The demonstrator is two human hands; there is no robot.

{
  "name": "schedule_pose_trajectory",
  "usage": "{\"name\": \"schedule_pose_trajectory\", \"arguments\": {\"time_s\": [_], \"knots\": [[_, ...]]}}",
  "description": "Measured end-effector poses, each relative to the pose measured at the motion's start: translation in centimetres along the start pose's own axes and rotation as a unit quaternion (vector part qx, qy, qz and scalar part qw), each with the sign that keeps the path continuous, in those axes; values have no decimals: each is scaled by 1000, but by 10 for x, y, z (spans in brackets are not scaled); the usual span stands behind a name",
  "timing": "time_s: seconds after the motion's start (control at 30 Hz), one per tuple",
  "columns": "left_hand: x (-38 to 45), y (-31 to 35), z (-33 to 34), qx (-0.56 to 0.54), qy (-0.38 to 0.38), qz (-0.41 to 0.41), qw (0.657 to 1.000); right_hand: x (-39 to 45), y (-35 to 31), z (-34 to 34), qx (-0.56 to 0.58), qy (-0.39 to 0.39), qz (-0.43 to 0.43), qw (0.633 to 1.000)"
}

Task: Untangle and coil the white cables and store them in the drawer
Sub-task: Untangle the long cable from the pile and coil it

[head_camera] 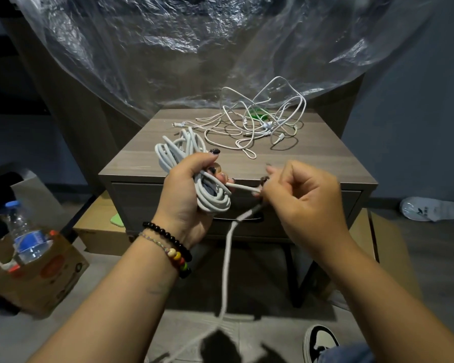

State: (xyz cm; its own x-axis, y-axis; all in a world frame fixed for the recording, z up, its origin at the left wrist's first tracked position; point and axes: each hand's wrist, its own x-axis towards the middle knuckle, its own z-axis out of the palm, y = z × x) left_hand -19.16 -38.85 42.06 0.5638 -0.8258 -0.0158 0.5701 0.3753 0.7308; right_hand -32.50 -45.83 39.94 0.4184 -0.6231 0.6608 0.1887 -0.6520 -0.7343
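The left hand (188, 188) gripped a coiled thick white cable (180, 153), while the right hand (296, 195) pinched its loose end (243, 189) just beside it. Behind them, thin white cables (257, 119) lay tangled on the nightstand (299, 163), above its closed drawer (136, 203).

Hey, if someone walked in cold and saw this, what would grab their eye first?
Probably the two hands up front: the left hand grips a thick white coil, while the right hand pinches its loose end, which trails down toward the floor. Behind them, a tangle of thin cables sprawls on the nightstand, under a crinkled plastic sheet.
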Motion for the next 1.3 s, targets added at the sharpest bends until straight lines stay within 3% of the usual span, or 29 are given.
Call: {"name": "schedule_pose_trajectory", "arguments": {"time_s": [0.17, 0.3, 0.47, 0.57, 0.67, 0.73, 0.8, 0.87, 0.93, 1.07, 1.3], "knots": [[0, 3, -2, 6, 11, 15, 1000, -13, -5, -5, -25, -38, 47, 998], [-2, 7, -9, 51, 17, 34, 998, -11, -13, -15, -42, -112, 86, 989], [-10, 8, -14, 80, 19, 47, 995, -16, -15, -17, -174, -161, 57, 970], [-14, 6, -16, 76, 7, 47, 996, -24, -13, -8, -246, -155, 36, 956], [-21, 6, -14, 55, -20, 41, 997, -33, -10, 6, -288, -115, 87, 947], [-26, 5, -11, 37, -42, 30, 998, -37, -13, 18, -253, -92, 186, 945], [-32, 3, -9, 27, -70, 21, 997, -38, -15, 29, -118, -100, 319, 935], [-35, 1, -9, 24, -99, 15, 995, -36, -14, 36, 12, -140, 421, 896], [-36, 1, -10, 12, -118, 12, 993, -33, -13, 34, 84, -190, 455, 866], [-34, 12, -12, -11, -105, 36, 994, -24, -18, 24, 129, -193, 426, 875], [-22, 23, -23, 36, 43, 72, 996, -17, -26, 1, 34, -188, 255, 948]]}}
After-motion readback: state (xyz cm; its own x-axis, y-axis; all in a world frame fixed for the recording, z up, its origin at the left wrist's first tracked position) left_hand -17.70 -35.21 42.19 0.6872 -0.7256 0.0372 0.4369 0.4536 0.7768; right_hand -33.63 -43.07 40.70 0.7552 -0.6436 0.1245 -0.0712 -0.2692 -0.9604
